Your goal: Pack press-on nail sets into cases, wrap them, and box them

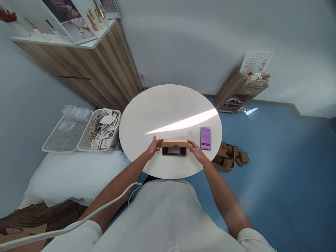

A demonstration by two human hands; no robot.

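Note:
On the near part of the round white table (168, 105) is a small brown cardboard box (175, 143) with its lid raised, showing a dark inside and a greyish item (174, 150) that I cannot make out. My left hand (154, 147) grips the left end of the lid, thumb up. At the right end, my right hand (195, 149) holds the lid's other corner between its fingers. A phone (205, 138) with a lit purple screen lies to the right of my right hand.
Left of the table stand a white basket of printed cards and packets (115, 140) and a basket with clear plastic containers (68, 136). Brown cardboard boxes (225, 157) lie low at the right. A wooden cabinet (112, 70) rises behind. A white cable (105, 204) crosses my left arm.

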